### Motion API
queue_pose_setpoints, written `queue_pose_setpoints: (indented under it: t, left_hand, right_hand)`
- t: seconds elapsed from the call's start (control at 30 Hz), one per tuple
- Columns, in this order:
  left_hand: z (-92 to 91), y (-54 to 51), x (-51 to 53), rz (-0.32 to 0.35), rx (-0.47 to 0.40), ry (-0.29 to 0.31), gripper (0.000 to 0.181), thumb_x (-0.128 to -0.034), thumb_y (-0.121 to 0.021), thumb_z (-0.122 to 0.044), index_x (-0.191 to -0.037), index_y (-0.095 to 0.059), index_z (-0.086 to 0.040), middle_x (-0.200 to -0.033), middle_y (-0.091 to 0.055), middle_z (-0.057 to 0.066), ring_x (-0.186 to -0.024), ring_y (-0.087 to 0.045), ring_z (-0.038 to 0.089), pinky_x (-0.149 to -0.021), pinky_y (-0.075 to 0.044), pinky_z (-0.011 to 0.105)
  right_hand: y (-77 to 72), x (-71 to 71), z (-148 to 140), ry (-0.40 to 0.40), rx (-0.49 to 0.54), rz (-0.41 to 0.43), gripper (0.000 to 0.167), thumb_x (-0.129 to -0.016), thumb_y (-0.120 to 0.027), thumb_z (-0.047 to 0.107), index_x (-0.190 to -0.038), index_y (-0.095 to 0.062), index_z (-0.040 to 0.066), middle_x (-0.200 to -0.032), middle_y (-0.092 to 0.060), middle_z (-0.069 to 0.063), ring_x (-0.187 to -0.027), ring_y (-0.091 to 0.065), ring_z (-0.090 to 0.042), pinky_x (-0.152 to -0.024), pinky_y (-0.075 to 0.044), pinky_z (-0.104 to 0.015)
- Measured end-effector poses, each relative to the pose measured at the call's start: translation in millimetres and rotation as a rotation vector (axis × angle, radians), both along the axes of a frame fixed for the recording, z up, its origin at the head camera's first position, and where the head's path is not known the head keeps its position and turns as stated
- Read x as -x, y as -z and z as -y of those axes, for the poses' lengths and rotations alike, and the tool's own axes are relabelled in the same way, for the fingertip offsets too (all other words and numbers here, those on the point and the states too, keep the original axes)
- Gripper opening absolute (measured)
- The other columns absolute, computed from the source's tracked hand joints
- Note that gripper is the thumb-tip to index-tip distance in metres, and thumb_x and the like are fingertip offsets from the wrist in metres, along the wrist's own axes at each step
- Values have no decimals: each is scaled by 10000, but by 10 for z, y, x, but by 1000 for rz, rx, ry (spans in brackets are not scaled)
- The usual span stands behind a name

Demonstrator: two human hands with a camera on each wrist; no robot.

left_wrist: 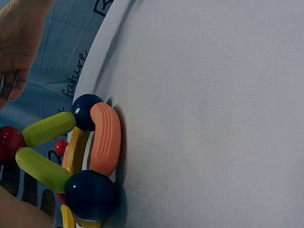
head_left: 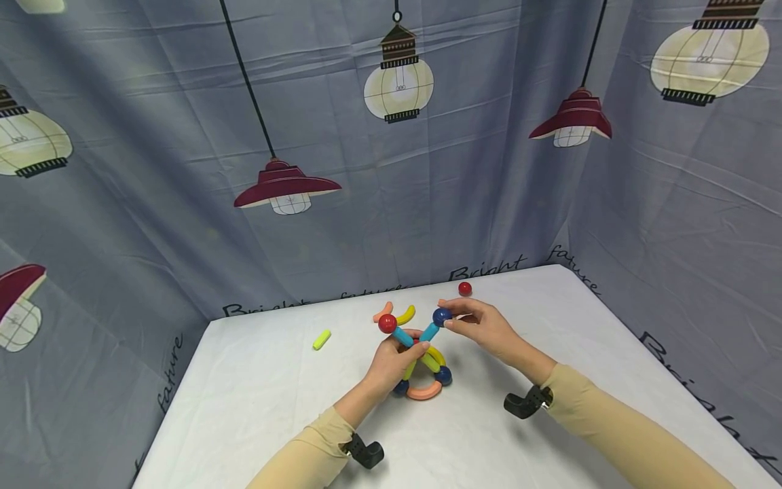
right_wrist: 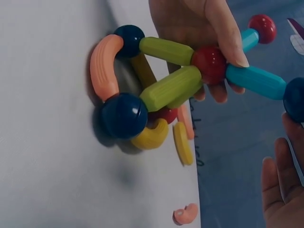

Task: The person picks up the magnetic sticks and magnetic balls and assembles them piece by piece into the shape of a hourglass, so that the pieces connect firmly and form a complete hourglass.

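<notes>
A built figure of rods and balls stands on the white table. Its base has blue balls [right_wrist: 124, 115], a curved orange rod [left_wrist: 105, 138] and yellow curved rods; green rods [right_wrist: 166, 51] slope up to a red ball [right_wrist: 209, 65]. From there two light-blue rods [right_wrist: 255, 81] rise, one tipped with a red ball [head_left: 387, 323], the other with a blue ball [head_left: 442, 316]. The left hand [head_left: 391, 360] grips the figure around the middle red ball. With thumb and fingers, the right hand [head_left: 489, 329] pinches the upper blue ball.
Behind the figure lie a loose orange rod [head_left: 383, 312] and a yellow curved rod [head_left: 406, 315]. A short green rod [head_left: 321, 339] is to the left. One red ball [head_left: 465, 288] sits near the back edge of the table [head_left: 256, 407], before a grey-blue curtain [head_left: 342, 244].
</notes>
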State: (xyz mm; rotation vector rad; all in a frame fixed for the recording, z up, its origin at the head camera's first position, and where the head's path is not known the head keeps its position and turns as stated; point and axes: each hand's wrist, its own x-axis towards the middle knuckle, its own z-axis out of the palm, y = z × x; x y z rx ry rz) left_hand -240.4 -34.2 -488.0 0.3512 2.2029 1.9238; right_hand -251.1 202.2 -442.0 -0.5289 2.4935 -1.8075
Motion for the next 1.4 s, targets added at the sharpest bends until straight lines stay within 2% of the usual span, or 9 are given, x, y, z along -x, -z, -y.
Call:
queue_pose_setpoints:
  t: [0.17,0.47,0.77,0.93,1.1,1.27,1.4]
  left_hand:
    - [13,-16,-2,-4,8,18,366,-975,-714,-333,-1249,-671,-95,-1053,-706,51,-961,-635,183,-899,-543,333]
    - [41,-31,-4,-23,24,59,342,-997,-686,-321,-1252,-670,-95,-1091,-701,53,-997,-626,180,-908,-533,337]
    - [21,-41,-34,-51,-35,32,396,-1010,-671,-293,-1335,-607,-77,-1166,-674,63,-1068,-643,195,-975,-537,359]
    - [26,-36,-30,-54,-22,18,357,-1019,-657,-305,-1297,-629,-82,-1152,-678,61,-1057,-644,201,-974,-536,369]
    - [44,-40,-28,-57,-5,14,326,-1024,-650,-301,-1271,-647,-89,-1153,-679,57,-1051,-635,203,-967,-538,384]
    - [45,-47,-21,-58,-28,21,345,-1019,-658,-292,-1291,-649,-80,-1168,-690,61,-1059,-641,208,-967,-541,381]
    - [42,-37,-8,-51,-20,12,343,-1012,-670,-298,-1282,-660,-87,-1146,-697,55,-1039,-638,208,-958,-544,376]
  right_hand:
    - [-31,-3,56,-4,-1,4,434,-959,-743,321,-1345,-657,144,-1297,-642,-76,-1115,-619,-298,-928,-533,-425]
    - [-61,0,124,-41,6,-12,421,-974,-726,285,-1351,-651,114,-1271,-654,-58,-1121,-590,-311,-931,-521,-468]
    - [-43,2,126,-33,2,-19,419,-974,-725,274,-1367,-642,152,-1275,-644,-69,-1110,-590,-293,-916,-531,-425]
    - [-26,17,132,-21,-4,-15,413,-969,-731,303,-1356,-651,184,-1261,-646,-56,-1100,-592,-296,-915,-527,-449]
    - [-34,10,131,-29,11,-8,428,-985,-709,304,-1375,-635,143,-1284,-642,-62,-1096,-602,-288,-928,-520,-449]
    - [-53,5,116,-30,53,-1,404,-1016,-659,295,-1376,-631,114,-1324,-639,-72,-1112,-610,-279,-974,-495,-490]
    - [-44,20,88,-28,64,-13,401,-1022,-648,295,-1376,-631,105,-1353,-636,-71,-1139,-601,-288,-1002,-468,-568]
